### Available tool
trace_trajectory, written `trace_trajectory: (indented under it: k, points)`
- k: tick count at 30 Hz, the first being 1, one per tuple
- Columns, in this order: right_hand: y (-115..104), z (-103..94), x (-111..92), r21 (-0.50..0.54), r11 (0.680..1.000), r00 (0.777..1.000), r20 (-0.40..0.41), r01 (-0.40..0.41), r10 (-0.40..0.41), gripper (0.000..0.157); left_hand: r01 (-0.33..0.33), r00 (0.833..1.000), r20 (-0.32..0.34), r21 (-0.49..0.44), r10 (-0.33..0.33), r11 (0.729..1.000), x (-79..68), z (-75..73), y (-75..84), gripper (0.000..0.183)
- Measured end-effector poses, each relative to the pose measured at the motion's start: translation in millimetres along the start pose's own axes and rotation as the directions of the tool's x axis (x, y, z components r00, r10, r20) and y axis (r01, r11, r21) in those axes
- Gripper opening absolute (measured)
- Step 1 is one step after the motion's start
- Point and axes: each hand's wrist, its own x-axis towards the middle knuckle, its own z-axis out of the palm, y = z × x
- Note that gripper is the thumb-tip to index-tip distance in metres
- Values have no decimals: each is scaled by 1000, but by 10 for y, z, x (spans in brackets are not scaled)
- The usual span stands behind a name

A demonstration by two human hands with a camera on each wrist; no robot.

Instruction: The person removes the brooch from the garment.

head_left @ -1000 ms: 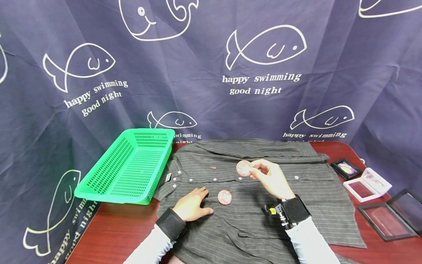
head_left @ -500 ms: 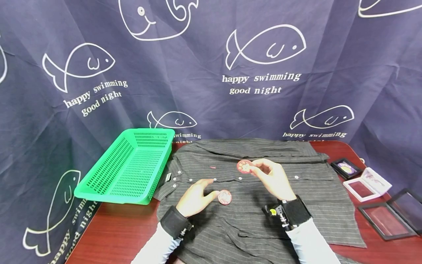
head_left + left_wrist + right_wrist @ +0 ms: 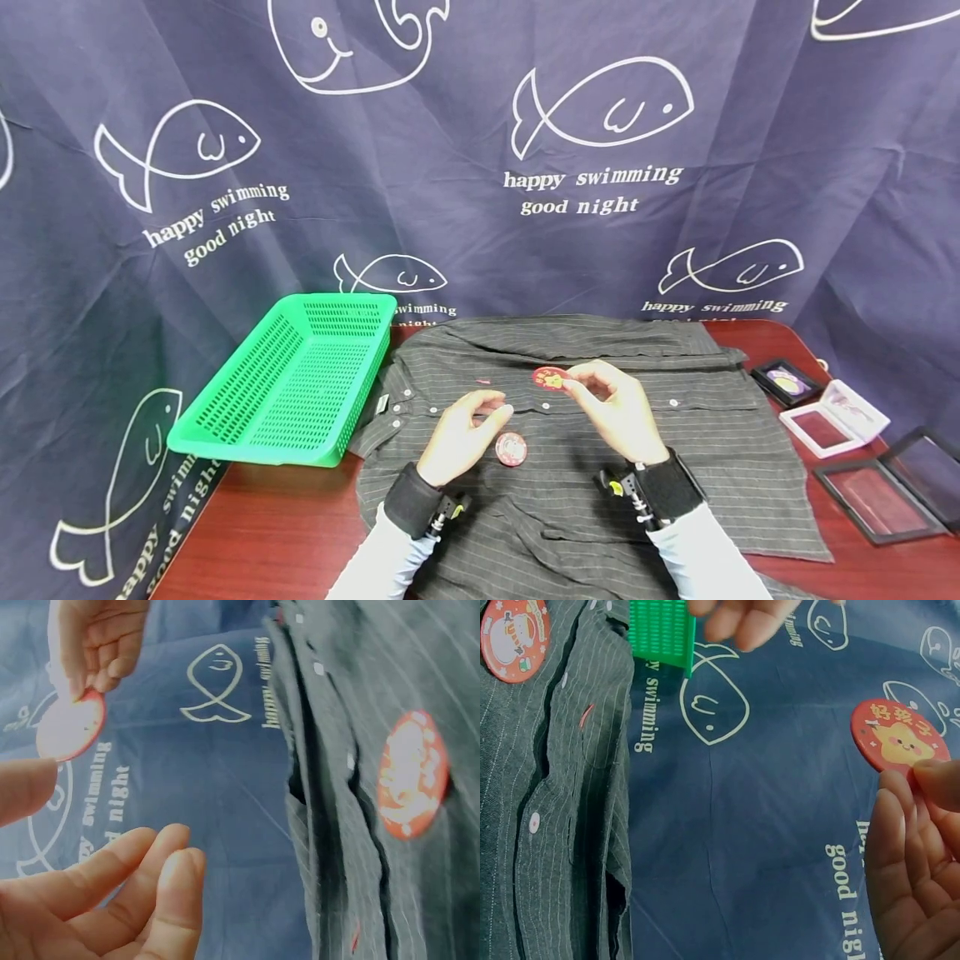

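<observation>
A dark pinstriped shirt (image 3: 720, 467) lies spread across the table. My right hand (image 3: 617, 408) pinches a round red badge (image 3: 900, 739) by its edge, thumb against fingers, above the shirt's button strip. A smiling yellow star and yellow characters decorate this badge. To its left is my left hand (image 3: 459, 437), raised over the shirt with thumb and fingers apart and nothing in them. In the left wrist view, the left thumb tip (image 3: 30, 791) appears right beside the held badge's lower rim. A second round red badge (image 3: 512, 449), with a snowman (image 3: 511, 636), is on the shirt front.
A green perforated basket (image 3: 300, 375) stands at the left. On the right edge of the table are a black case (image 3: 787, 383), an open pink-white frame case (image 3: 836, 421) and an open black frame case (image 3: 885, 500). A small red mark (image 3: 483, 381) shows on the shirt.
My left hand has lifted off the shirt and moved up and right toward the held badge. My right hand stays nearly in place, tilting the badge flatter to the head view.
</observation>
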Motion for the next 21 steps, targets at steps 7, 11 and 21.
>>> trace_trajectory:
  k: [7,11,21]
  points:
    - [-38,34,-10,-58,993,995,-2,99,-99,15,15,1000,2,-52,-15,999,59,-6,121,29]
    - [-43,46,-12,-62,983,985,5,173,-173,19,7,1000,5,-93,-6,996,107,8,187,27]
    - [-61,59,-5,-65,953,954,69,296,-292,24,72,997,23,-197,-69,978,173,70,276,32]
